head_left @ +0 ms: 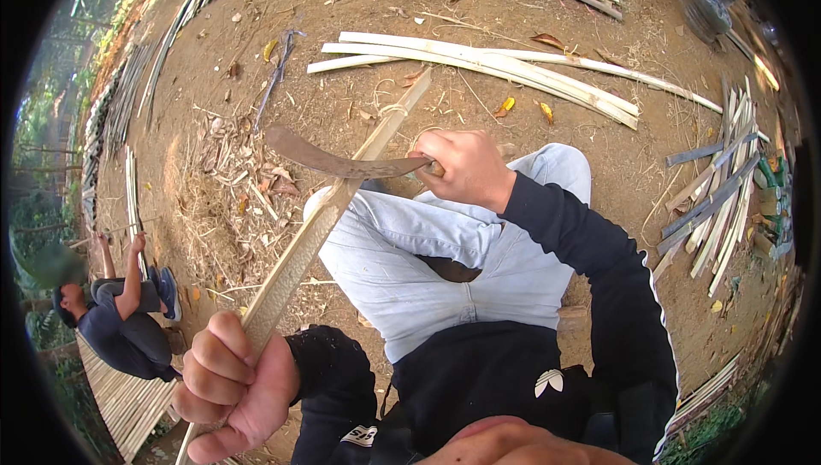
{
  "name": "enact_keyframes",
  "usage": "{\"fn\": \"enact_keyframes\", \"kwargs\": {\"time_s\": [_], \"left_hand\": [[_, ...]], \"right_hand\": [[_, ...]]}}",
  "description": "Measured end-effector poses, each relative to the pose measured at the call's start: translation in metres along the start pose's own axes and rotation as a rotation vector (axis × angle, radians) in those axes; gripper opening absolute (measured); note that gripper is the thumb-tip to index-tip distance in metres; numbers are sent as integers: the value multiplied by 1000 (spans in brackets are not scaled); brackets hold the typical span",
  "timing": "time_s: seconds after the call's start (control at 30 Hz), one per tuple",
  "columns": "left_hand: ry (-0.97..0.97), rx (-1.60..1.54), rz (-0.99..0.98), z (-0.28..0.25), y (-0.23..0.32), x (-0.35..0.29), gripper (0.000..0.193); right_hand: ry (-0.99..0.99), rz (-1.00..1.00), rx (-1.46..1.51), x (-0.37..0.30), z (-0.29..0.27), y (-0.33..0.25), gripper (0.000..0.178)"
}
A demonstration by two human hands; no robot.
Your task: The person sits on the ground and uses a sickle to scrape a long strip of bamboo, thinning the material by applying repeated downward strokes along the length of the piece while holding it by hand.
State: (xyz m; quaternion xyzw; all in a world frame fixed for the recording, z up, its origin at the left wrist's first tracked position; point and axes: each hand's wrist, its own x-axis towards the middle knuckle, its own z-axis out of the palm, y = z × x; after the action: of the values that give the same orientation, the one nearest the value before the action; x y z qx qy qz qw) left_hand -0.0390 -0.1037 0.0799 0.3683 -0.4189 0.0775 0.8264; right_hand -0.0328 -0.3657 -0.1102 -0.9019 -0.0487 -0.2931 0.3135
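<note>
And here at seven to eight o'clock the left hand (231, 384) is closing its fingers around a pale strip (295, 264), the thumb pressing near the lower end. The strip is slanting across the jeans (376, 234), its far tip pointing to twelve, a thin curl (393, 110) looping beside it there. Over between one and two, the right hand (466, 166) is gripping the handle of a knife (329, 157) in a full fist. The curved, brownish blade is lying across the strip, its rounded end reaching toward ten.

Now the markings! The black top (487, 354) is wearing a white leaf-shaped emblem (550, 383) at five o'clock, and toward six to seven a white patch (359, 436) is showing a few dark letters. A white stripe is edging the right sleeve (616, 294).

Around the pitch, slats (487, 63) are lying on the dirt (342, 3) at one o'clock, a mixed heap (723, 200) is sprawling at three, and shavings (227, 234) are littering nine. Between eight and nine a co-worker (128, 332) is sitting low, both hands raised near upright sticks (132, 191).
</note>
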Motion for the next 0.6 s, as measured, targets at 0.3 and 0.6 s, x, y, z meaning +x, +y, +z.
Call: {"fn": "enact_keyframes", "kwargs": {"time_s": [0.3,0.6], "left_hand": [[41,22,93,-13,36,-18,53],[95,-37,135,-20,67,-13,50]], "right_hand": [[-84,-49,43,-7,8,-56,11],[-5,-62,20,6,7,-62,11]]}}
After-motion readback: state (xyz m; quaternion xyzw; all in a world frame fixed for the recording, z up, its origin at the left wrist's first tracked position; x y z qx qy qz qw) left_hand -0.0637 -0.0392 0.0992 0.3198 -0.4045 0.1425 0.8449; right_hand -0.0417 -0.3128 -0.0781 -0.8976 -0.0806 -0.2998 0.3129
